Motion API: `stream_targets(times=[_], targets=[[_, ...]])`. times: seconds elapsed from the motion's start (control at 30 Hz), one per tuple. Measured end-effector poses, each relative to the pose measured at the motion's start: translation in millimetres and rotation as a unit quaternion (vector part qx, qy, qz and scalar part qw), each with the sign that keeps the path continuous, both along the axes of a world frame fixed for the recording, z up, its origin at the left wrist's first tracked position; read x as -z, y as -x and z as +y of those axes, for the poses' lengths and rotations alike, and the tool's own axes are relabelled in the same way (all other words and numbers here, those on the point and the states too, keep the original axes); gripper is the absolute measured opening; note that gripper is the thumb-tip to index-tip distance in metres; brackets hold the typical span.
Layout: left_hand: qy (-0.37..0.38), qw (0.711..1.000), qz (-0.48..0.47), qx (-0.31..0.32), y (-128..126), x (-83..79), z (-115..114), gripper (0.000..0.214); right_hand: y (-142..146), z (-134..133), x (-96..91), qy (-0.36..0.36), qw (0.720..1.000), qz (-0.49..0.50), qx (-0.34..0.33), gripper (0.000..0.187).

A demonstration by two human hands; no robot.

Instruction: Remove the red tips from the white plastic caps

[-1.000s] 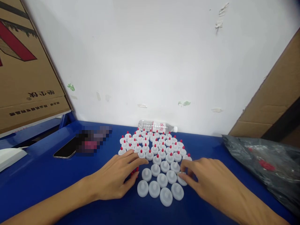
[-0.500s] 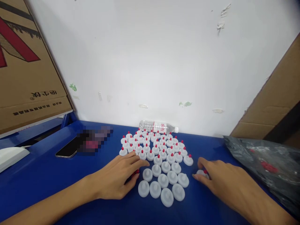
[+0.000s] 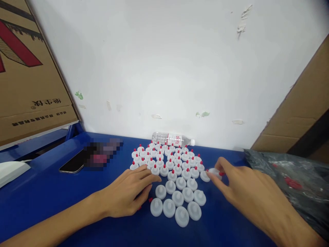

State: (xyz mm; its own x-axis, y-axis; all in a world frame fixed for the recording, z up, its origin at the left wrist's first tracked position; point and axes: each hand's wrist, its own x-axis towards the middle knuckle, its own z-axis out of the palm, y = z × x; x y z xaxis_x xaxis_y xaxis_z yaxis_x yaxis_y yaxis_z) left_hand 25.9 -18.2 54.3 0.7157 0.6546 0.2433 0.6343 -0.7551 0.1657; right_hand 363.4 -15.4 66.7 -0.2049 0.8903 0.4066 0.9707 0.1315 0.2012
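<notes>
Several white bottle caps stand in rows on the blue table. The far ones carry red tips; the near ones are plain white. My right hand pinches a white cap with a red tip at the right end of the rows, beside another capped one. My left hand rests curled on the table at the left of the plain caps, with small red tips showing under its fingers.
A clear water bottle lies against the white wall behind the caps. A phone lies at the left, a black plastic bag at the right. Cardboard boxes lean at both sides. A white object sits far left.
My right hand left the plain caps, picked up a red-tipped cap at the right, and carried it up to the right end of the capped rows. The left hand barely shifted.
</notes>
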Motion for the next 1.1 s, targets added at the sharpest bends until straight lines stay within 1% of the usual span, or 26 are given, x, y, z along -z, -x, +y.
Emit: stream_targets(times=[0.1,0.23,0.3,0.43,0.47,0.53,0.63,0.73,0.8,0.87,0.93,1.0,1.07,1.1], targets=[[-0.03,0.999,-0.04,0.008,0.7,0.1,-1.3,0.033,8.8,-2.8,-3.7,-0.052,0.995,0.048,-0.077,0.022],[-0.071,0.993,-0.094,0.018,1.0,-1.2,-5.2,0.03,26.8,-10.0,-4.8,-0.108,0.971,0.075,-0.199,0.031],[-0.097,0.988,-0.116,0.033,1.0,-0.6,-7.8,0.03,36.3,-14.2,-4.0,-0.116,0.958,0.077,-0.251,0.031],[-0.151,0.973,-0.15,0.091,-1.5,3.3,-15.7,0.025,54.5,-23.4,-2.9,-0.117,0.925,0.079,-0.352,0.034],[-0.162,0.97,-0.156,0.097,-3.1,4.2,-18.3,0.023,58.8,-26.0,-2.6,-0.118,0.915,0.082,-0.376,0.035],[-0.172,0.969,-0.152,0.09,-6.8,4.9,-23.5,0.02,66.8,-31.3,-1.3,-0.123,0.897,0.086,-0.416,0.037],[-0.165,0.975,-0.113,0.095,-11.9,3.2,-28.8,0.013,76.6,-38.2,3.2,-0.127,0.882,0.087,-0.446,0.04],[-0.149,0.976,-0.087,0.135,-13.9,-0.2,-29.7,0.007,83.2,-41.9,8.2,-0.127,0.876,0.079,-0.459,0.04],[-0.147,0.974,-0.078,0.157,-14.6,-1.6,-29.7,0.008,86.7,-42.9,9.8,-0.141,0.871,0.075,-0.464,0.038],[-0.139,0.973,-0.07,0.169,-15.8,-0.9,-30.6,0.014,89.9,-43.7,10.1,-0.152,0.867,0.074,-0.469,0.039],[-0.116,0.973,-0.081,0.181,-16.9,2.2,-32.3,0.016,92.6,-44.5,10.1,-0.158,0.864,0.07,-0.473,0.038],[-0.084,0.971,-0.118,0.193,-16.1,5.8,-33.4,0.015,92.5,-45.1,10.2,-0.165,0.861,0.062,-0.477,0.036],[-0.064,0.966,-0.171,0.183,-11.6,6.6,-31.6,0.016,87.3,-44.2,9.4,-0.169,0.862,0.065,-0.474,0.032],[-0.053,0.967,-0.192,0.161,-7.8,5.2,-29.0,0.016,82.5,-42.9,8.2,-0.167,0.864,0.074,-0.468,0.029]])
